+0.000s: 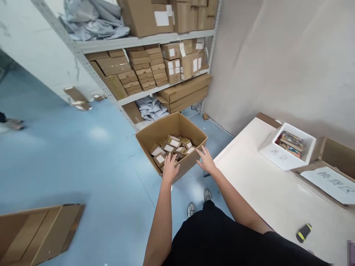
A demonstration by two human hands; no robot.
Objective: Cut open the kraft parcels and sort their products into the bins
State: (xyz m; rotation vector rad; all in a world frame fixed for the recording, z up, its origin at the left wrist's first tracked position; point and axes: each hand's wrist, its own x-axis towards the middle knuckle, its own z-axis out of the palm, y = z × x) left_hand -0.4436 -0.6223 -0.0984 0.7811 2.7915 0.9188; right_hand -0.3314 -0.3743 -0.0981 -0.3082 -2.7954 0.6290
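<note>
A large open cardboard box [191, 162] is in front of me, above the blue floor or standing on something hidden. Inside it lie several small brown cartons [159, 159] with white labels, heaped loosely. My left hand [170, 170] is at the box's near rim, its fingers stretched out over the edge towards the cartons. Near the box's right corner, my right hand [206, 161] has its fingers spread beside the rim. Neither hand is wrapped round anything. Whether the fingertips press on the cardboard cannot be made out.
Behind the box stands a metal shelf [166, 38] stacked with cartons and grey plastic bags. At right, a white table [249, 162] bears a white bin [273, 153], a cardboard box [330, 181] and a black-and-yellow tool [303, 232]. Another carton [50, 232] lies at lower left.
</note>
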